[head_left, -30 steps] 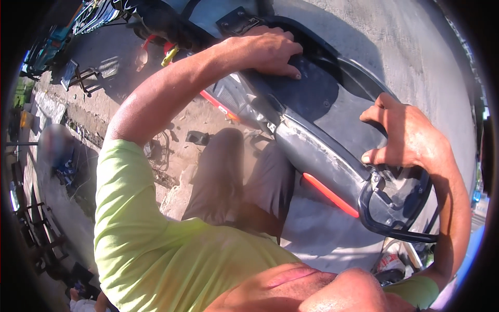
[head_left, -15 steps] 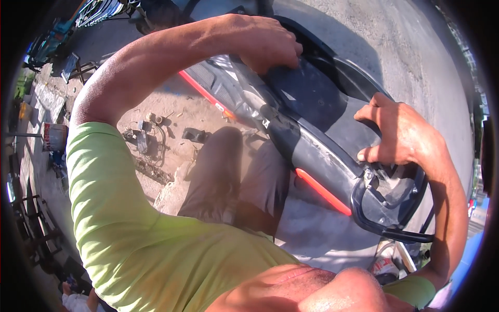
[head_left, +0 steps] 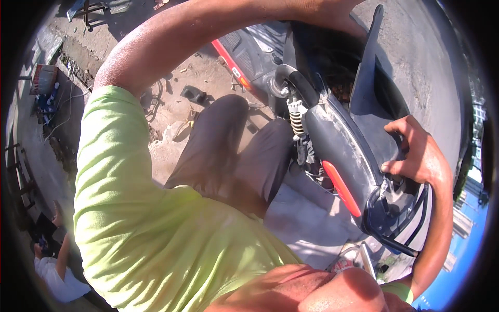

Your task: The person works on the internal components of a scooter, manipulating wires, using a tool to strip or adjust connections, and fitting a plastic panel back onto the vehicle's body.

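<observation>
A dark scooter body stands at my right, its grey-black side panel (head_left: 338, 140) carrying a red strip (head_left: 340, 187) above a coil-spring shock (head_left: 296, 120). A thin dark panel (head_left: 364, 83) tilts up over an opening (head_left: 340, 86) with a shadowed inside. My left hand (head_left: 332, 13) reaches to the far part of the body beside that raised panel; its fingers are largely out of frame. My right hand (head_left: 416, 151) grips the rear of the body, thumb and fingers bent onto the grey surface beside the black grab rail (head_left: 395, 244).
My knees are bent beside the scooter on dusty concrete (head_left: 176, 114). A dark small part (head_left: 195, 94) lies there with scattered debris. Left are a bucket (head_left: 44, 79) and a metal stand (head_left: 86, 13); a person in a white top (head_left: 60, 281) is at lower left.
My left hand has moved up and right, and the dark panel beside it now stands raised, exposing an opening. The shock's spring has come into view. My right hand keeps its hold.
</observation>
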Tool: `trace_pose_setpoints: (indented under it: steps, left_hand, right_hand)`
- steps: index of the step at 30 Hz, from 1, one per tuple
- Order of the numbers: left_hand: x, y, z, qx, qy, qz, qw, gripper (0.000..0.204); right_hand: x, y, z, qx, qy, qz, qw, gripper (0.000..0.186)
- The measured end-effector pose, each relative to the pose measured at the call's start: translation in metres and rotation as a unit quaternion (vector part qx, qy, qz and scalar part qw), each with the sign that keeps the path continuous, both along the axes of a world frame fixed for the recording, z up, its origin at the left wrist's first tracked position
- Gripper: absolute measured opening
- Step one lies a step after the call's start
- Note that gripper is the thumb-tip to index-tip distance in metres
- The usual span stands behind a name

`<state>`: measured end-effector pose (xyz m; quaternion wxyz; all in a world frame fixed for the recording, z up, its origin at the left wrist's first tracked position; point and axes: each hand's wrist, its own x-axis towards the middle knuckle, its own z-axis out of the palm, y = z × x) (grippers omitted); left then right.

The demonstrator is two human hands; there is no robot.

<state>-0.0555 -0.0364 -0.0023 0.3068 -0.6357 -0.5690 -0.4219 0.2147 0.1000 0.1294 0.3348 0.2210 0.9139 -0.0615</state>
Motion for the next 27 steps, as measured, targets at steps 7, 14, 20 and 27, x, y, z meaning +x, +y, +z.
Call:
trace_pose_setpoints:
  steps: [7, 14, 20, 27]
  left_hand:
    - [0.006, 0.032, -0.017, -0.175, 0.09, -0.057, 0.979, 0.037]
    - [0.031, 0.061, 0.003, -0.486, -0.224, -0.09, 0.84, 0.028]
    - [0.023, 0.043, -0.009, -0.508, -0.193, -0.108, 0.833, 0.028]
    - [0.038, 0.04, -0.026, -0.566, -0.147, -0.138, 0.799, 0.028]
  right_hand:
    - [0.003, 0.001, -0.005, -0.008, 0.029, 0.018, 0.999, 0.076]
    - [0.006, 0.011, -0.013, -0.019, 0.025, 0.012, 0.999, 0.077]
    - [0.007, 0.013, -0.014, -0.023, 0.035, 0.045, 0.998, 0.078]
    - [0.004, 0.009, -0.012, -0.012, 0.01, 0.021, 1.0, 0.078]
